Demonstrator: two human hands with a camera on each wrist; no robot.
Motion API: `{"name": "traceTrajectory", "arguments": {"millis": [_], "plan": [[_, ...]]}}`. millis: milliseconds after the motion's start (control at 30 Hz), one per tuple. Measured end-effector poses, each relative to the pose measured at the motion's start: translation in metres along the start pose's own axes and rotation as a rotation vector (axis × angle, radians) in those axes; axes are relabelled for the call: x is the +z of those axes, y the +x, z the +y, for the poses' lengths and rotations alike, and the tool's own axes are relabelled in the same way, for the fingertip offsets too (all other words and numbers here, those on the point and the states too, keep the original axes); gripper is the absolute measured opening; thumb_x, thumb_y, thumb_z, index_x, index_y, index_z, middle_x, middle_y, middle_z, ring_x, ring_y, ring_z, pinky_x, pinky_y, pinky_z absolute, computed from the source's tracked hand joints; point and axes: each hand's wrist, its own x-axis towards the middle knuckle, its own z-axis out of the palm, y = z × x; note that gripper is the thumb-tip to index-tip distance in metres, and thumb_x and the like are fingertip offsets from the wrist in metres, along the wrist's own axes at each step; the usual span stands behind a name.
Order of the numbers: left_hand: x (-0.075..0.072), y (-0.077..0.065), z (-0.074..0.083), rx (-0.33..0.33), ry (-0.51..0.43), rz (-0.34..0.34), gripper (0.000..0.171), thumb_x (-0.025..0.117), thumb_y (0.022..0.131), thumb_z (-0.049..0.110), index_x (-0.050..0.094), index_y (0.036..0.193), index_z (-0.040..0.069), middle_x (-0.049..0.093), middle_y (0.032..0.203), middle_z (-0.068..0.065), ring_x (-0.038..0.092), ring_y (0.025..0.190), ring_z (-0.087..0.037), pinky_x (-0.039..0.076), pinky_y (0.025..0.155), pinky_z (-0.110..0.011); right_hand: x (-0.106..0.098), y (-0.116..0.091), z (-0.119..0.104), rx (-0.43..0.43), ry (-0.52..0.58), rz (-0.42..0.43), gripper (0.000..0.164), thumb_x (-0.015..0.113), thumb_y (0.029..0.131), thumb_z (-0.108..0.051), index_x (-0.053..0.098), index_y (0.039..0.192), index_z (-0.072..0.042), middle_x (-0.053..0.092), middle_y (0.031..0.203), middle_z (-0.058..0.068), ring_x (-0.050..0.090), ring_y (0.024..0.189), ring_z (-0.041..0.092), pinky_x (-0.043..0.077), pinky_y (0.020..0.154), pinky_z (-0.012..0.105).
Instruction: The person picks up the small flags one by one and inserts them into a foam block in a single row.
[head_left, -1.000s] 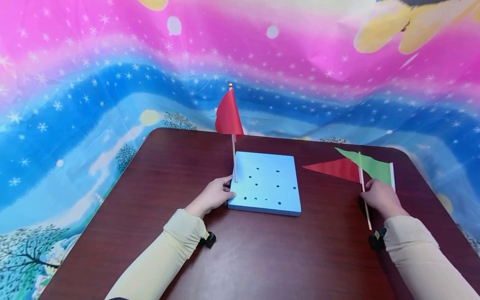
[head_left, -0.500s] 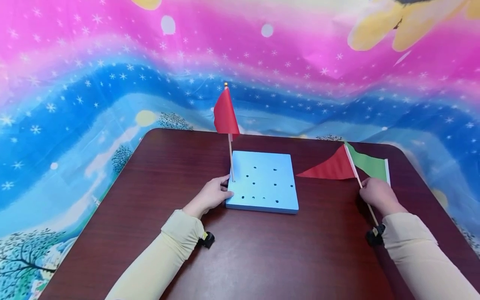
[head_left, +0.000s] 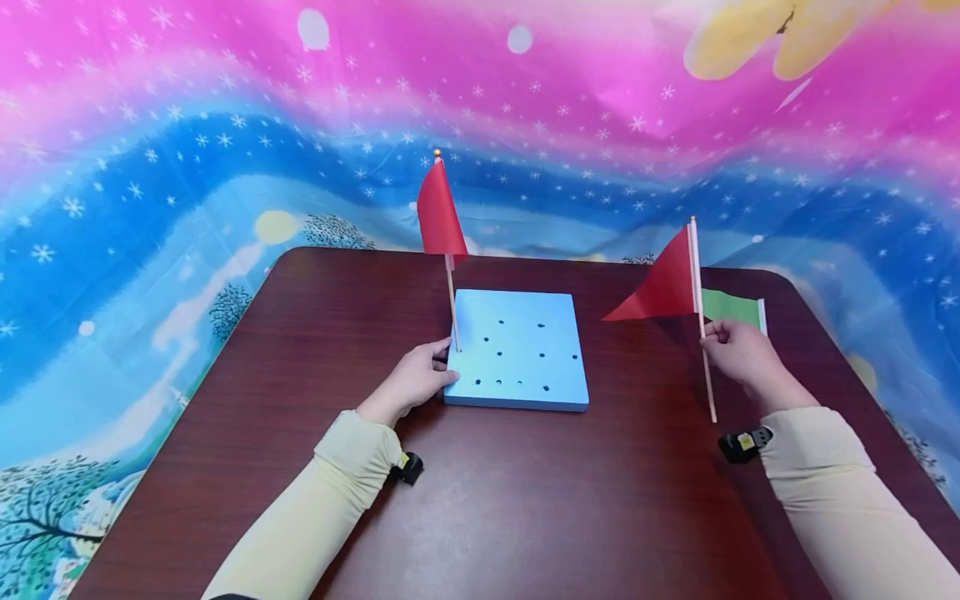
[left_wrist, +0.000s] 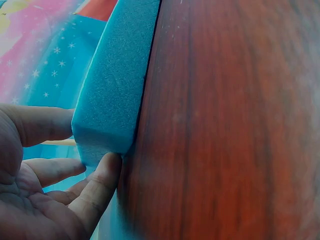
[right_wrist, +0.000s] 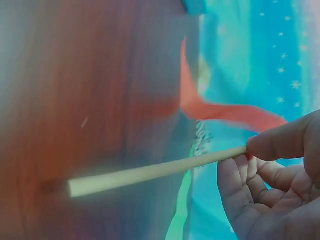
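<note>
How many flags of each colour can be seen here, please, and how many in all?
Red flags: 2, one standing in the blue foam block, one held on its stick by the right hand.
Green flags: 1, lying on the table.
Total: 3.

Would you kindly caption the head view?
Left hand steadies foam block; right hand lifts a red flag.
</note>
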Motion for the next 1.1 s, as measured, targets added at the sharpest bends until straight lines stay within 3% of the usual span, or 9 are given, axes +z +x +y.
{"name": "traceTrajectory", "arguments": {"millis": [200,333,500,633,867,1100], "plan": [[0.000,0.000,0.000,0.007,0.008,0.000,0.069,0.067,0.097,0.002,0.036,0.159,0.000,0.054,0.141,-0.023,0.060,0.120,-0.033,0.055,0.090,-0.039,0.001,0.001,-0.016,0.018,0.198,-0.004,0.029,0.050,0.104,-0.006,0.052,0.118,0.019,0.062,0.098,0.018,0.059,0.072,0.001,0.054,0.065,0.021],[0.000,0.001,0.000,0.010,0.009,0.001,0.069,0.066,0.097,0.002,0.036,0.159,0.000,0.054,0.140,-0.023,0.059,0.120,-0.033,0.055,0.091,-0.040,0.005,0.004,-0.025,-0.005,0.385,-0.013,0.028,0.046,0.107,-0.004,0.047,0.122,0.019,0.059,0.096,0.004,0.058,0.077,-0.002,0.056,0.072,0.019],[0.000,0.000,0.001,0.008,0.010,0.007,0.069,0.066,0.097,0.002,0.036,0.159,0.000,0.055,0.140,-0.023,0.060,0.120,-0.033,0.055,0.090,-0.039,0.012,0.006,-0.038,-0.070,0.773,-0.043,0.009,0.047,0.105,0.004,0.054,0.109,0.004,0.060,0.088,-0.007,0.060,0.081,0.004,0.056,0.075,0.019],[0.002,0.001,0.000,0.004,0.007,0.006,0.069,0.067,0.097,0.002,0.036,0.159,0.000,0.056,0.138,-0.022,0.060,0.119,-0.033,0.056,0.088,-0.038,0.018,0.004,-0.049,-0.100,1.023,-0.057,0.019,0.049,0.104,0.007,0.061,0.100,-0.007,0.062,0.087,-0.003,0.062,0.081,0.007,0.055,0.075,0.019],[0.001,0.000,0.000,0.001,0.005,0.017,0.069,0.067,0.096,0.002,0.037,0.159,0.000,0.055,0.139,-0.022,0.060,0.119,-0.032,0.056,0.089,-0.038,0.035,0.004,-0.080,-0.149,1.179,-0.010,0.018,0.053,0.104,0.005,0.065,0.100,-0.008,0.063,0.088,0.001,0.063,0.082,0.010,0.055,0.078,0.021],[0.002,0.000,0.000,0.004,0.001,0.015,0.069,0.067,0.096,0.001,0.037,0.158,0.000,0.055,0.140,-0.022,0.060,0.118,-0.032,0.056,0.087,-0.037,0.056,0.006,-0.109,-0.133,1.183,0.043,0.016,0.052,0.105,0.002,0.062,0.101,-0.010,0.059,0.088,0.000,0.062,0.083,0.009,0.055,0.080,0.021]]}}
